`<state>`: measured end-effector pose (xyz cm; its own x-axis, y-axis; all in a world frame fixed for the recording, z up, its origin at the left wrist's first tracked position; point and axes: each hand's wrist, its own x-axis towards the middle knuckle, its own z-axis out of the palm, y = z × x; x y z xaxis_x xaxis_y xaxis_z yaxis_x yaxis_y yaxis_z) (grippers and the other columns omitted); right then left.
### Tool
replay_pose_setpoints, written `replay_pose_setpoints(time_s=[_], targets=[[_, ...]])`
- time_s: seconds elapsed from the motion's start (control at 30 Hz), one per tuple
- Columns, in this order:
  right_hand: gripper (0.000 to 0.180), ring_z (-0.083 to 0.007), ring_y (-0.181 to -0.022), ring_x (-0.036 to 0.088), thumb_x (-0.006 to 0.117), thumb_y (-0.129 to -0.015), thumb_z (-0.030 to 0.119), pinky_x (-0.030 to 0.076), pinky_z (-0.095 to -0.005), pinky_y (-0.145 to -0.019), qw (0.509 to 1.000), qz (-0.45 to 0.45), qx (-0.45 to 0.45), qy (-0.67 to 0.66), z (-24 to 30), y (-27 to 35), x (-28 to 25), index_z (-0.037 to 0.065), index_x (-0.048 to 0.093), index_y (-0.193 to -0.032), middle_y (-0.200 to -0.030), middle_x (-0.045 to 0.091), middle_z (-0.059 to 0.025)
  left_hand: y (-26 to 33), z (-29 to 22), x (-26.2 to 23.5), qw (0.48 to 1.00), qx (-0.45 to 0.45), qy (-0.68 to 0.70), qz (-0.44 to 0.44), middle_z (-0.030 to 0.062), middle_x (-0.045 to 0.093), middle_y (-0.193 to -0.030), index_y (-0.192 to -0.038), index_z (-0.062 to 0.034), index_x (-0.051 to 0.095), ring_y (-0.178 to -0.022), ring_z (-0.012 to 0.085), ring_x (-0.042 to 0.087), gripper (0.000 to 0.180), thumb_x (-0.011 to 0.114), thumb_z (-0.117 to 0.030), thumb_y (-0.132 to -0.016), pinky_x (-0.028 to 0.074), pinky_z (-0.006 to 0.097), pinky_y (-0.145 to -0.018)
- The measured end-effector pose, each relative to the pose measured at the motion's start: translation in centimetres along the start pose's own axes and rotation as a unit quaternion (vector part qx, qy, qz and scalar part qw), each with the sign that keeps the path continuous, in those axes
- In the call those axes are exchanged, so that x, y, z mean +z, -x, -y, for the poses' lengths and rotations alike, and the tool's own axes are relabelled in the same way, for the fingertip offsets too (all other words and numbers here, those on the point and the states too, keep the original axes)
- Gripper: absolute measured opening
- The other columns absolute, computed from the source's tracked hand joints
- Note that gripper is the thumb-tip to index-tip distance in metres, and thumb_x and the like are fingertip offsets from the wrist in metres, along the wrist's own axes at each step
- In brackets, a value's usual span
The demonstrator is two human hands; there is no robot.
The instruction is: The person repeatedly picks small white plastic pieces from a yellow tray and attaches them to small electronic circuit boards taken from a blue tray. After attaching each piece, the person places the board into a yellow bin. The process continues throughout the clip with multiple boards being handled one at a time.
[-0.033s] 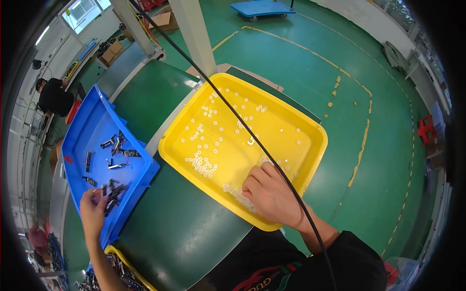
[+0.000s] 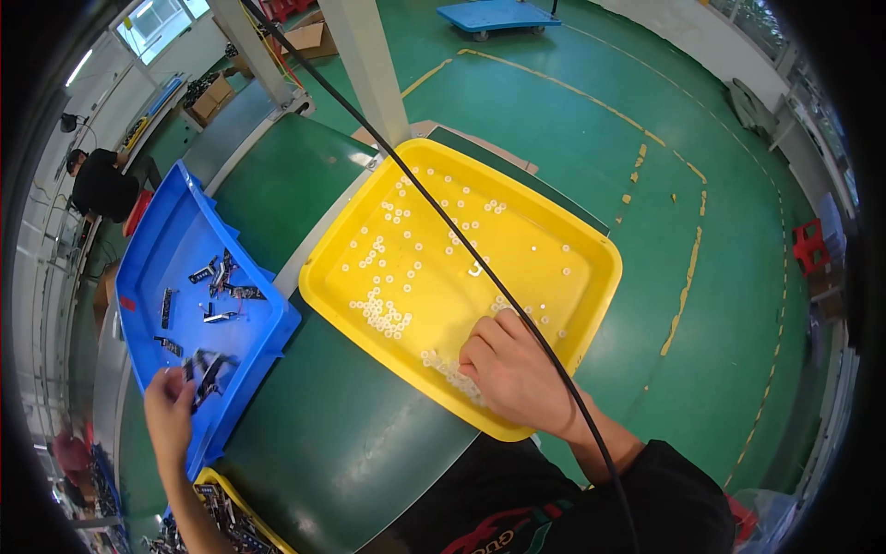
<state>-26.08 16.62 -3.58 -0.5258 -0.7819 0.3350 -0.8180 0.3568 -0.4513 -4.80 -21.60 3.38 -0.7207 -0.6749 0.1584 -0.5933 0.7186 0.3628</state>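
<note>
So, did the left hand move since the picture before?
Yes, a little: the left hand has shifted toward the bottom of the picture and slightly left, judged against the blue tray.

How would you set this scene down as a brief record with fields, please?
Left hand: at dark parts in the blue tray; grip unclear
Right hand: fingers curled, in the yellow tray, beside white rings; grip hidden
Spread: some white rings clustered, others scattered
Table: green
Cable: black, crossing in front of the yellow tray
</note>
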Motion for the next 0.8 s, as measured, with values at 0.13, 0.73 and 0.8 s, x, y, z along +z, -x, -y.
replay_pose_setpoints(time_s=[0.13,0.73,0.8], targets=[[0.011,-0.0274,-0.080,0.049,0.063,-0.074,0.008,0.042,-0.0357,-0.072,0.998,-0.064,-0.014,-0.003,-0.2,-0.3,0.1,0.003,0.055,-0.079,-0.082,0.052,-0.0105,4.2,-2.0,-3.3,0.989,-0.111,0.093,0.000,-0.0003,0.051,-0.072,-0.098,0.0005,0.056,-0.068,0.0069,0.048,0.016,0.059,-0.001,-0.083,0.040,0.022,-0.060],[0.022,-0.0269,-0.067,0.056,0.067,-0.069,-0.010,0.044,-0.0331,-0.057,0.984,-0.070,-0.049,-0.153,6.0,-1.1,1.6,0.000,0.058,-0.086,-0.079,0.059,-0.0114,17.2,-9.4,4.4,0.693,-0.251,0.619,-0.271,0.0116,0.063,-0.099,-0.123,0.0036,0.044,-0.092,0.0175,0.062,0.040,0.055,0.006,-0.085,0.049,0.029,-0.081],[0.023,-0.0258,-0.065,0.056,0.067,-0.068,-0.010,0.045,-0.0319,-0.055,0.962,-0.014,-0.095,-0.256,7.5,-1.1,2.0,0.000,0.060,-0.088,-0.080,0.061,-0.0110,17.6,-9.8,6.4,0.693,-0.265,0.628,-0.236,0.0119,0.063,-0.098,-0.124,0.0028,0.043,-0.091,0.0172,0.062,0.040,0.055,0.005,-0.085,0.049,0.029,-0.080]])
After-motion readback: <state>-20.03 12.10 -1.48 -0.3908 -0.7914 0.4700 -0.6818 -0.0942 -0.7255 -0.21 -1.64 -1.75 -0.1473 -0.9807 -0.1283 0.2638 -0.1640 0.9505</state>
